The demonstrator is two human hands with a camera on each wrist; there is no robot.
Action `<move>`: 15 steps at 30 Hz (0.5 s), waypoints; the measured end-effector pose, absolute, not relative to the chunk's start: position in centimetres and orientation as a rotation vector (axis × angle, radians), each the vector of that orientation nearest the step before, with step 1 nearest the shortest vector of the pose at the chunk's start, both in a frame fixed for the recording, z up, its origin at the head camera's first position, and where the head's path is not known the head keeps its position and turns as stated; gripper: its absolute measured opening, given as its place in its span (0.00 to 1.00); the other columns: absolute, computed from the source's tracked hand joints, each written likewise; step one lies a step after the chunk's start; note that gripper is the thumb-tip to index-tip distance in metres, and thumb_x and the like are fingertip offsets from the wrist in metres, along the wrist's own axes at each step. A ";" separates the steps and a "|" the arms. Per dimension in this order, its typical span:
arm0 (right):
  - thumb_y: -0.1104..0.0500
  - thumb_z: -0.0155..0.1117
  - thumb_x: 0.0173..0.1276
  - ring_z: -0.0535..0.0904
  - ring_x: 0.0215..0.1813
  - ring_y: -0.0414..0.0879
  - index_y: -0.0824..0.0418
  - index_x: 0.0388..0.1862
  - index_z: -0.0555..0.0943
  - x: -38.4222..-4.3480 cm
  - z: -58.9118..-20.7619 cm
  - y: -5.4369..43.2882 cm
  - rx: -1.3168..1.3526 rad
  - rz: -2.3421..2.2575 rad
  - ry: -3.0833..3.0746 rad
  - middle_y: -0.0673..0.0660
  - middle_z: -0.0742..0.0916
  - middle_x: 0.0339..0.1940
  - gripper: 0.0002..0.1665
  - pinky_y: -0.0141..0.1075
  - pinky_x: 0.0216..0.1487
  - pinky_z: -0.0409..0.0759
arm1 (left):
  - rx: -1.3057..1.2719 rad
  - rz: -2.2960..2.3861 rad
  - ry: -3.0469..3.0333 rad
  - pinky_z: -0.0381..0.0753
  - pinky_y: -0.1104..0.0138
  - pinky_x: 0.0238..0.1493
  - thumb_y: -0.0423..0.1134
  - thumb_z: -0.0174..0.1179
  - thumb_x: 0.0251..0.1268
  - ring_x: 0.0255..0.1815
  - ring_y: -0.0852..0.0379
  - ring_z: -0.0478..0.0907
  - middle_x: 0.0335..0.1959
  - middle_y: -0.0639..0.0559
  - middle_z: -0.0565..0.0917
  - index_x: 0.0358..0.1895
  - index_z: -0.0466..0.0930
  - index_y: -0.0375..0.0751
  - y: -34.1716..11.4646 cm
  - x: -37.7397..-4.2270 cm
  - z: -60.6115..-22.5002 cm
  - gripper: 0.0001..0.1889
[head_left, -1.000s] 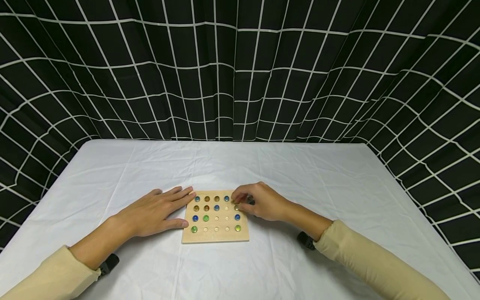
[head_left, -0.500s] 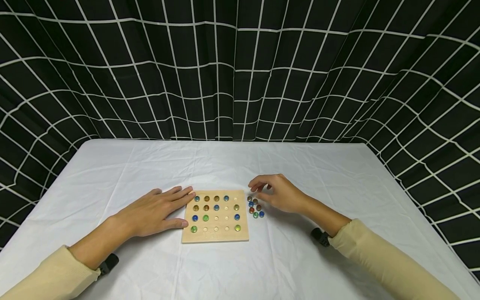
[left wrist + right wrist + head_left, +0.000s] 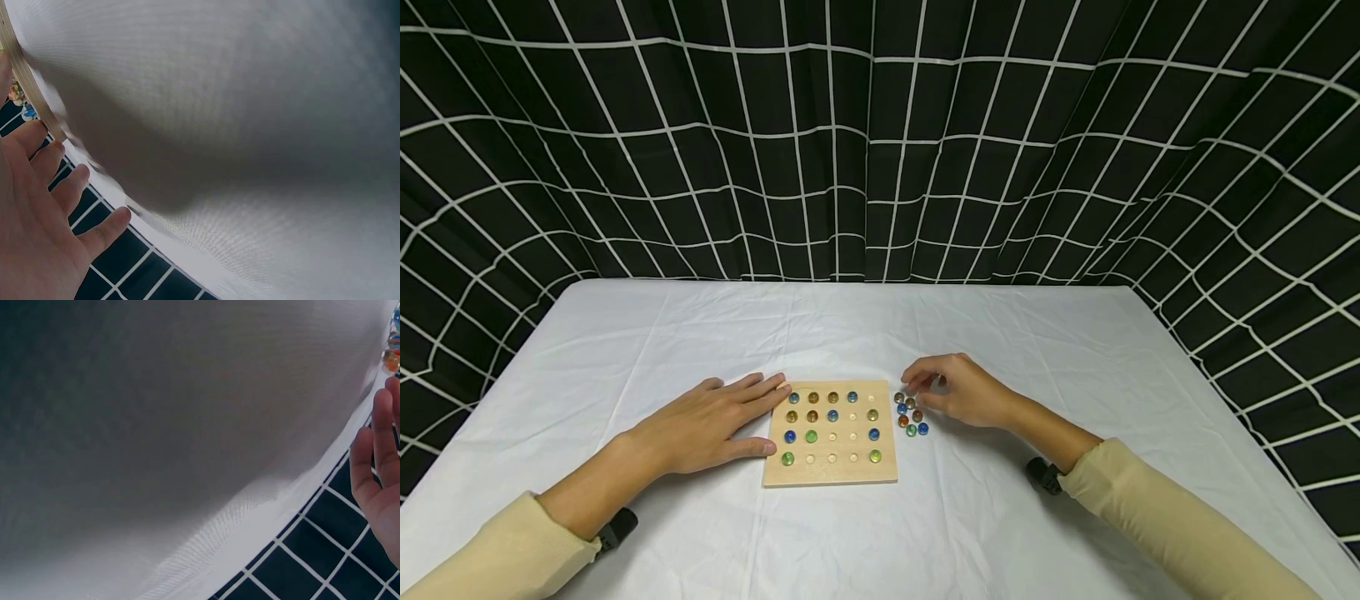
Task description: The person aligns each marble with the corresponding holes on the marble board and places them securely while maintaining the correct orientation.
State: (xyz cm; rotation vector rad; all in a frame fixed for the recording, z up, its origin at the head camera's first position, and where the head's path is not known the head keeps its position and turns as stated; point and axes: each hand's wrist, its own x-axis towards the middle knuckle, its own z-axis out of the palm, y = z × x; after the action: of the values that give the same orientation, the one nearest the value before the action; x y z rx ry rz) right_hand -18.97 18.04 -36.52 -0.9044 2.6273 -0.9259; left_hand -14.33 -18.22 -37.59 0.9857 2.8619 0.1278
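We see the left hand [image 3: 711, 425] spread at nine o'clock on the board [image 3: 842, 477] and cannot tell whether the right hand [image 3: 958, 390] pinches anything, but its brush could scatter the loose marbles [image 3: 903, 421] at three o'clock.

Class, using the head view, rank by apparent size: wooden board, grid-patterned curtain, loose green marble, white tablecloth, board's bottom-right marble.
1. Grid-patterned curtain
2. White tablecloth
3. Wooden board
4. Loose green marble and bottom-right marble: too alike to rank.

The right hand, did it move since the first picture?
Yes, to the right. The right hand reached over the wooden board then; now it's past the board's right edge, by the loose marbles.
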 end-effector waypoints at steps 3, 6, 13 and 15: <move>0.67 0.65 0.59 0.79 0.40 0.38 0.57 0.45 0.81 -19.0 -36.6 18.1 -0.900 -0.915 2.622 0.48 0.87 0.36 0.14 0.38 0.44 0.77 | 0.985 0.124 2.862 0.61 0.44 0.63 0.73 0.39 0.60 0.74 0.51 0.55 0.74 0.59 0.54 0.73 0.49 0.59 -18.2 -14.3 -37.6 0.40; 0.66 0.65 0.60 0.79 0.39 0.37 0.57 0.45 0.81 -19.0 -36.6 18.0 -0.908 -0.902 2.618 0.47 0.87 0.35 0.14 0.38 0.44 0.77 | 0.978 0.125 2.860 0.61 0.43 0.63 0.73 0.39 0.60 0.74 0.51 0.55 0.74 0.60 0.54 0.73 0.49 0.59 -18.2 -14.3 -37.6 0.40; 0.66 0.66 0.59 0.79 0.38 0.37 0.58 0.44 0.81 -19.0 -36.7 17.8 -0.920 -0.884 2.609 0.47 0.87 0.33 0.13 0.37 0.44 0.76 | 0.982 0.127 2.864 0.62 0.45 0.62 0.73 0.39 0.60 0.74 0.51 0.55 0.74 0.59 0.54 0.73 0.49 0.59 -18.2 -14.3 -37.6 0.40; 0.66 0.66 0.59 0.79 0.38 0.37 0.58 0.44 0.81 -19.0 -36.6 17.7 -0.918 -0.881 2.605 0.47 0.87 0.33 0.13 0.37 0.44 0.77 | 0.987 0.129 2.865 0.62 0.45 0.62 0.73 0.39 0.60 0.74 0.51 0.55 0.74 0.59 0.54 0.73 0.49 0.59 -18.2 -14.3 -37.6 0.40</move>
State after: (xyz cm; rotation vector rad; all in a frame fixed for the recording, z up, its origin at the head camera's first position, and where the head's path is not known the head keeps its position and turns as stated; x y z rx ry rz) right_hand -18.96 17.69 -36.65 -0.9184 2.6051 -0.8812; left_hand -14.33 -18.22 -37.63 0.9871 2.8655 0.1285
